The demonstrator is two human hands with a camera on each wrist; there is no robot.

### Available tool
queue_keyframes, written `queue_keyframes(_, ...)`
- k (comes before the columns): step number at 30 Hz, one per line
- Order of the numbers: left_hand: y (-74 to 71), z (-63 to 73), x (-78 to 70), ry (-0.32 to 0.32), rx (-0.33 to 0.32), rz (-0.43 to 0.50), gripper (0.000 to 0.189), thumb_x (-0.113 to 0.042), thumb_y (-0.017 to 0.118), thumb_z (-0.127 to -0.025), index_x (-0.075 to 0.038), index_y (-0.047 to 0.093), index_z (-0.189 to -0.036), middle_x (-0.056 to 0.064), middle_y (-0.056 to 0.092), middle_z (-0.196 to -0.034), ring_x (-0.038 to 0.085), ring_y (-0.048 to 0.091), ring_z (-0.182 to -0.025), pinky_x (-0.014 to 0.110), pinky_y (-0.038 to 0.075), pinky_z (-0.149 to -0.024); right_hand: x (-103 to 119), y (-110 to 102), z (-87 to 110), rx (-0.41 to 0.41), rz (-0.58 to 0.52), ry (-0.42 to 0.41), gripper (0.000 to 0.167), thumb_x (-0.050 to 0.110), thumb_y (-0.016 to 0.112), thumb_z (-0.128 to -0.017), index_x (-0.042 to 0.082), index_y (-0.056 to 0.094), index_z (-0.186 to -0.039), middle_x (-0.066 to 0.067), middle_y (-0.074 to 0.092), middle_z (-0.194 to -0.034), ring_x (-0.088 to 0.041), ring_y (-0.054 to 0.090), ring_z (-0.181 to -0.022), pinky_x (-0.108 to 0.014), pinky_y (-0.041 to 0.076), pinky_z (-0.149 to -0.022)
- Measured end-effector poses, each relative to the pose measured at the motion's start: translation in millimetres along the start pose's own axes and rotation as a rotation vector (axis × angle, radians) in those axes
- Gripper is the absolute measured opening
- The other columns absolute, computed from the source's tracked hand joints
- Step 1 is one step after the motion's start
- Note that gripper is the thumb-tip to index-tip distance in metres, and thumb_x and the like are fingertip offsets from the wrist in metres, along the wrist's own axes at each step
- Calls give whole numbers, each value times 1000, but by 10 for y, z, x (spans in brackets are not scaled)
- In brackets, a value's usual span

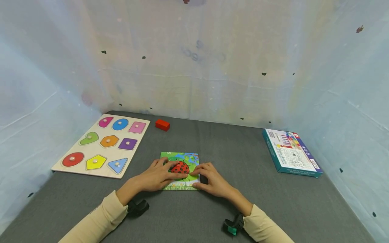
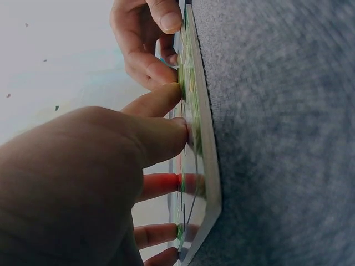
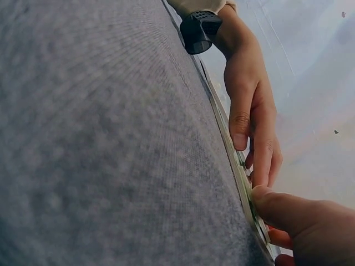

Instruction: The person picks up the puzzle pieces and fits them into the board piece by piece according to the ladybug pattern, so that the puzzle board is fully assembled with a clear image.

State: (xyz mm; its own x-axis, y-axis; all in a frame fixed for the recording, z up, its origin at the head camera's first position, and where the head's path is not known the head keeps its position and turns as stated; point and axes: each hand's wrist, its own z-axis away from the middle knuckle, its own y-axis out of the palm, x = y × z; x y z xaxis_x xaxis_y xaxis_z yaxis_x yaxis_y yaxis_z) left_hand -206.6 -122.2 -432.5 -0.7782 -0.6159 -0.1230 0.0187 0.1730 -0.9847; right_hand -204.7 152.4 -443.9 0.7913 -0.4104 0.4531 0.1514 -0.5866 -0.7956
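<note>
In the head view, a small square ladybug puzzle with a green, flowery picture lies flat on the grey table. My left hand reaches over its left side, its fingertips touching the red ladybug. From the right, my right hand rests its fingertips on the puzzle's right part, thumb near the edge. The left wrist view shows the left hand's thumb and fingers pressing down on the thin board. In the right wrist view, the right thumb touches the board's top near the left fingertips.
A wooden peg board with colourful knobbed shapes lies at the left. A red block sits behind the puzzle. At the right lies a teal-edged box. Pale sheeting hangs around the grey table.
</note>
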Motion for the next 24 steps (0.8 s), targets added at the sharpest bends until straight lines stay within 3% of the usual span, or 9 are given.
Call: queue_keyframes(24,14,4,20,5,-5,-3,47,-27,51,-96,-44,40,-138,11,37,-144,49,34,-122,64,27,-94,-19,13,-3,8,-26,11,34,26,73,-81,11,65,-110,-6,56,-114,-16,42,-106,-37,37,-88)
